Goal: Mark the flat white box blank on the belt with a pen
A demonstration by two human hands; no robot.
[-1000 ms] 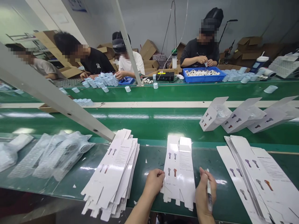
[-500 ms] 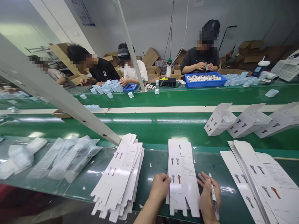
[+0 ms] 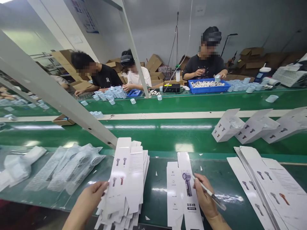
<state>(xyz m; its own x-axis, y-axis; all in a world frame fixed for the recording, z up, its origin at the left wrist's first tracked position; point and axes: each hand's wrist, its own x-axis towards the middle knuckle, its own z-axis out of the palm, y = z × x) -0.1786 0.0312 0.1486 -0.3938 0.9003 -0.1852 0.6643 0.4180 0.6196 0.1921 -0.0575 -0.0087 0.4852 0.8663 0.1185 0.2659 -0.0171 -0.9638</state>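
My left hand (image 3: pixel 93 195) pinches the left edge of a flat white carton (image 3: pixel 120 191), printed with small handheld fans, which lies on top of the left stack. In front of me another flat carton (image 3: pixel 176 196) lies with a large purple handheld fan picture facing up. My right hand (image 3: pixel 205 196) grips a white pen (image 3: pixel 213 197) at that carton's right edge; the pen's tip is close to the printed fan. Farther right rests a second pile of flat cartons (image 3: pixel 271 185).
Bubble-wrap bags (image 3: pixel 72 166) lie at the left beside a slanted metal post (image 3: pixel 81 118). Upright open boxes (image 3: pixel 225 127) with wrapped contents stand on the green belt (image 3: pixel 148 137). Co-workers sit opposite, near a blue tray (image 3: pixel 208 89) of small parts and pale-blue cups (image 3: pixel 112 92).
My left hand has moved left to the stack, where a fan-printed carton now lies on top. The middle carton now shows a large fan picture. My right hand has brought the pen up to it.
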